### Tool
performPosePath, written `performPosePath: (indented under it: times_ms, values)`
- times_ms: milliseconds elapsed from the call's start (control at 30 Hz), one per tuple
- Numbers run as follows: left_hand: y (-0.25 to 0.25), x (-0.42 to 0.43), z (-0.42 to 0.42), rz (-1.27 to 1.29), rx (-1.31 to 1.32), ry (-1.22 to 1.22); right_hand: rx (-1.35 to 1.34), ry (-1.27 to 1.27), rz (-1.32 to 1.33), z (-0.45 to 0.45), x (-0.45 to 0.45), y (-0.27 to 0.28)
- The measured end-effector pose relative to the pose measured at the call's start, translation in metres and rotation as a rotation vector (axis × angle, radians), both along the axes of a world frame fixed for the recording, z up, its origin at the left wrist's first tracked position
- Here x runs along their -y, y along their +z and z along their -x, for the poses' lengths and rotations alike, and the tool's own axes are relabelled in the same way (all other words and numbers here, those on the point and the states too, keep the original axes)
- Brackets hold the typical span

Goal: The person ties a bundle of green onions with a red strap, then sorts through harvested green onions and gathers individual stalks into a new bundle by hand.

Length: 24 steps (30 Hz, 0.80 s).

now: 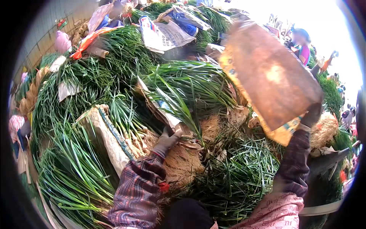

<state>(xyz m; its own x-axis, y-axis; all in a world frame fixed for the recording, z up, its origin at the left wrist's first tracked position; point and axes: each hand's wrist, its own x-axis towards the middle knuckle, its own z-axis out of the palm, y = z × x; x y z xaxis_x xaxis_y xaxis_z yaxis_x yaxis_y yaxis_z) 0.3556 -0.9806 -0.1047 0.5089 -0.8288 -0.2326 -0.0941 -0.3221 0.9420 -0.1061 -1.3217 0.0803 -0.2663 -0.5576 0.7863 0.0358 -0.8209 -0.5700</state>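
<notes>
The left hand's (167, 141) fingers pinch one wrapper (174, 121) among onions (190, 78) too many to count; the right hand's (313, 114) fingers grip one brown sheet (272, 76), raised at right.

Your load-bearing surface is a broad heap of green onion bunches (118, 65), laid leaf over leaf. Directly on its far part, as you face it, lie a white printed sheet (167, 37) and, to your left, an orange plastic wrapping (90, 41). Nearer you, a pale sack piece (106, 133), blue-green along one edge, rests between bunches.
</notes>
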Motion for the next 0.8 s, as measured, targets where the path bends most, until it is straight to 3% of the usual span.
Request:
performPosePath:
  times_ms: [33, 100, 167, 200, 233, 333, 400, 467, 500, 533, 600, 667, 733, 800]
  values:
    - [0.014, -0.003, 0.006, -0.045, 0.044, -0.01, 0.076, -0.091, 0.081, -0.037, -0.049, 0.035]
    - [0.023, -0.004, 0.012, -0.126, 0.13, -0.094, 0.003, -0.111, 0.02, -0.027, -0.034, 0.032]
    - [0.056, -0.009, 0.025, -0.284, 0.32, -0.168, 0.107, 0.122, -0.084, -0.055, -0.052, 0.046]
    - [0.063, -0.015, 0.028, -0.275, 0.402, -0.198, -0.254, 0.078, 0.187, -0.053, -0.02, 0.03]
    - [0.068, -0.022, 0.027, -0.268, 0.485, -0.226, 0.011, 0.782, -0.132, -0.051, 0.008, 0.017]
    - [0.11, -0.059, 0.032, -0.31, 0.717, -0.27, -0.057, 0.389, -0.037, -0.178, -0.035, -0.007]
    - [0.111, -0.08, 0.027, -0.412, 0.942, -0.266, 0.018, 0.938, -0.289, -0.252, -0.097, -0.003]
    - [0.127, -0.101, 0.021, -0.509, 0.961, -0.309, -0.164, 0.967, -0.448, -0.304, -0.096, -0.017]
    - [0.125, -0.117, 0.018, -0.364, 0.975, -0.267, -0.264, 0.98, -0.52, -0.33, -0.096, -0.024]
    - [0.123, -0.134, 0.015, -0.219, 0.988, -0.218, -0.725, 0.417, -0.449, -0.352, -0.145, -0.009]
    - [0.144, -0.164, 0.011, -0.111, 0.831, -0.233, -1.157, 0.054, 0.201, -0.392, -0.131, -0.049]
    - [0.141, -0.193, 0.0, -0.013, 1.034, -0.182, -1.343, -0.136, 0.017, -0.402, -0.237, -0.033]
    - [0.155, -0.217, -0.007, -0.066, 0.89, -0.141, -1.629, -0.047, -0.212, -0.399, -0.289, -0.057]
    - [0.15, -0.243, -0.015, 0.005, 0.929, -0.095, -1.96, 0.248, -0.474, -0.39, -0.311, -0.074]
